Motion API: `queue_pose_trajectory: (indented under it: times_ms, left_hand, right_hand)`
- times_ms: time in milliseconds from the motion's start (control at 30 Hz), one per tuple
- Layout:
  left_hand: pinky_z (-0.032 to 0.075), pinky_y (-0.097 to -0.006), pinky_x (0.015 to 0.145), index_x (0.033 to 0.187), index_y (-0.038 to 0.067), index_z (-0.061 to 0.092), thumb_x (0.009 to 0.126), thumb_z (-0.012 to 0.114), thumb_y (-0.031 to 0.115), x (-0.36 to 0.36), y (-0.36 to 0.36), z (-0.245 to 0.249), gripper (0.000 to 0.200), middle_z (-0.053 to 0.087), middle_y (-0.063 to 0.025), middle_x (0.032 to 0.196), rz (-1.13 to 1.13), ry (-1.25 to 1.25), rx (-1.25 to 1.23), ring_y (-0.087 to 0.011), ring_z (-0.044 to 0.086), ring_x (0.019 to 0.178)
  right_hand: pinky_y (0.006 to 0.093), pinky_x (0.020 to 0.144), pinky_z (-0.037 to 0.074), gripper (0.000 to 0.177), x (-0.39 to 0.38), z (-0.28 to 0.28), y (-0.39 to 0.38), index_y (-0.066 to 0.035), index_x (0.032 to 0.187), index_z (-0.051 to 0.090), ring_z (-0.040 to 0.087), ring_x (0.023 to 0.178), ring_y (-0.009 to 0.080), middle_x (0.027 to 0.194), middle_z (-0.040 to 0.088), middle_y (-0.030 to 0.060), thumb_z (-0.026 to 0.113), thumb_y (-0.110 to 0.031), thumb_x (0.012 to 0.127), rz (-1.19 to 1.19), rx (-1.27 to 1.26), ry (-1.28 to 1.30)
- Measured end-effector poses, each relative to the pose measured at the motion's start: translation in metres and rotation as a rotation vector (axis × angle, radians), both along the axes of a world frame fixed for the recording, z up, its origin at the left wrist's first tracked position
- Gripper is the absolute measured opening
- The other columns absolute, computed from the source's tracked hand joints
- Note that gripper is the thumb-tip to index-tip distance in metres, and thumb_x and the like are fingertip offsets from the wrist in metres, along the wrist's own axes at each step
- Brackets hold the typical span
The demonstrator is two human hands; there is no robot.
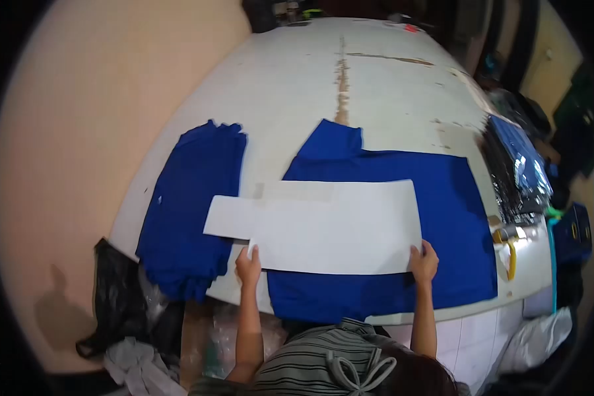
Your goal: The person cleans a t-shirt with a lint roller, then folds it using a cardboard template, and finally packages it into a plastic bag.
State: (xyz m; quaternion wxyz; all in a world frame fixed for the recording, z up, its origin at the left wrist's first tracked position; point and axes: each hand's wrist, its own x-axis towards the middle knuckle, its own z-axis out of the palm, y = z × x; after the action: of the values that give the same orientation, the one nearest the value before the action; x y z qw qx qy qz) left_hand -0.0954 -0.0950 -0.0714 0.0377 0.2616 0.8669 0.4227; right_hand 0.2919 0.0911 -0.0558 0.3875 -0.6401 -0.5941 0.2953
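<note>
A flat white cardboard template [336, 228], with a narrower tab at its left end, is held level over a blue shirt [449, 191]. My left hand [248, 265] pinches the template's near edge beside the tab, thumb on top. At the near right corner, my right hand [424, 263] grips it the same way. The shirt lies spread on the table, one sleeve pointing away from me; the template hides its middle. Left of it sits a stack of folded blue garments [195, 198], and the tab overlaps its right side.
The white table [402, 99] has a worn brown seam running away from me. Plastic-wrapped dark and blue garments [518, 162] lie along the right edge, with yellow-handled scissors [511, 259] nearer. A black bag [112, 297] hangs at the near left, by the wall [99, 132].
</note>
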Motion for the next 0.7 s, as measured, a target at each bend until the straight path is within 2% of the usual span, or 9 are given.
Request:
queue_pose_trajectory:
  times_ms: [67, 100, 167, 333, 467, 567, 600, 633, 700]
  left_hand:
    - [0.043, -0.0388, 0.065, 0.086, 0.002, 0.059, 0.08, 0.052, 0.035, -0.002, -0.002, 0.001, 0.034, 0.059, -0.0188, 0.077, -0.025, -0.012, -0.039, -0.036, 0.056, 0.075]
    - [0.043, -0.0391, 0.065, 0.085, 0.003, 0.059, 0.08, 0.052, 0.036, -0.003, -0.002, 0.001, 0.034, 0.06, -0.0188, 0.078, -0.006, -0.02, -0.083, -0.0364, 0.056, 0.076]
    - [0.043, -0.0389, 0.065, 0.084, 0.002, 0.059, 0.079, 0.052, 0.035, 0.0, -0.003, 0.003, 0.034, 0.06, -0.0192, 0.078, -0.037, -0.029, -0.083, -0.0365, 0.056, 0.076]
    - [0.043, -0.0388, 0.064, 0.082, 0.0, 0.058, 0.079, 0.053, 0.033, -0.002, 0.0, -0.003, 0.034, 0.06, -0.0177, 0.074, -0.09, 0.004, -0.079, -0.0338, 0.058, 0.07]
    - [0.043, -0.036, 0.07, 0.091, 0.0, 0.057, 0.079, 0.054, 0.029, -0.01, -0.01, -0.012, 0.031, 0.06, -0.0171, 0.087, -0.084, -0.148, -0.088, -0.0291, 0.056, 0.081]
    - [0.04, -0.0324, 0.079, 0.104, 0.002, 0.051, 0.078, 0.057, 0.026, -0.017, -0.01, -0.027, 0.036, 0.051, -0.0157, 0.107, 0.137, 0.284, 0.065, -0.0252, 0.049, 0.095]
    - [0.037, -0.0316, 0.084, 0.11, 0.003, 0.046, 0.079, 0.056, 0.026, -0.009, -0.008, -0.004, 0.04, 0.047, -0.0154, 0.112, 0.026, 0.004, 0.201, -0.0242, 0.046, 0.1]
    - [0.034, -0.0307, 0.089, 0.116, 0.003, 0.041, 0.08, 0.056, 0.025, 0.011, -0.013, 0.043, 0.044, 0.044, -0.0151, 0.117, -0.084, -0.282, 0.321, -0.0233, 0.042, 0.106]
    - [0.031, -0.0336, 0.093, 0.116, 0.003, 0.041, 0.083, 0.051, 0.027, 0.075, -0.019, 0.157, 0.041, 0.044, -0.0146, 0.116, -0.551, -0.507, 0.581, -0.023, 0.039, 0.109]
  right_hand:
    - [0.0366, 0.074, 0.036, 0.028, -0.012, 0.013, -0.008, -0.008, 0.099, 0.058, 0.052, 0.083, 0.0243, 0.084, 0.058, 0.0116, 0.058, -0.021, 0.075, -0.072, 0.142, -0.48]
    - [0.0366, 0.074, 0.036, 0.028, -0.013, 0.015, -0.008, -0.008, 0.099, 0.058, 0.052, 0.083, 0.0243, 0.084, 0.058, 0.0116, 0.058, -0.021, 0.075, -0.116, 0.133, -0.481]
    - [0.0431, 0.08, 0.029, 0.034, -0.015, 0.011, -0.006, -0.01, 0.106, 0.054, 0.049, 0.09, 0.0266, 0.091, 0.055, 0.011, 0.056, -0.027, 0.077, -0.08, 0.006, -0.47]
    - [0.0423, 0.078, 0.029, 0.034, -0.019, -0.005, -0.004, -0.011, 0.108, 0.052, 0.047, 0.089, 0.0265, 0.092, 0.051, 0.0104, 0.056, -0.025, 0.077, -0.18, 0.084, -0.525]
    - [0.0416, 0.077, 0.03, 0.032, -0.02, -0.007, -0.007, -0.009, 0.105, 0.051, 0.045, 0.09, 0.0267, 0.094, 0.048, 0.0113, 0.056, -0.025, 0.078, -0.208, 0.133, -0.527]
    - [0.041, 0.077, 0.031, 0.029, -0.013, -0.003, -0.007, -0.008, 0.103, 0.051, 0.044, 0.09, 0.0269, 0.096, 0.047, 0.0124, 0.056, -0.023, 0.078, -0.27, 0.189, -0.449]
    - [0.0405, 0.077, 0.032, 0.028, -0.005, 0.002, -0.009, -0.007, 0.102, 0.051, 0.044, 0.09, 0.0271, 0.096, 0.047, 0.0127, 0.056, -0.022, 0.078, -0.27, 0.219, -0.366]
    - [0.0399, 0.078, 0.032, 0.028, 0.005, 0.007, -0.015, -0.006, 0.101, 0.051, 0.044, 0.09, 0.0274, 0.096, 0.047, 0.0131, 0.056, -0.021, 0.078, -0.269, 0.243, -0.286]
    - [0.0394, 0.078, 0.033, 0.027, 0.028, 0.011, -0.027, -0.005, 0.1, 0.051, 0.044, 0.089, 0.0276, 0.095, 0.048, 0.0135, 0.056, -0.02, 0.078, -0.274, 0.242, -0.225]
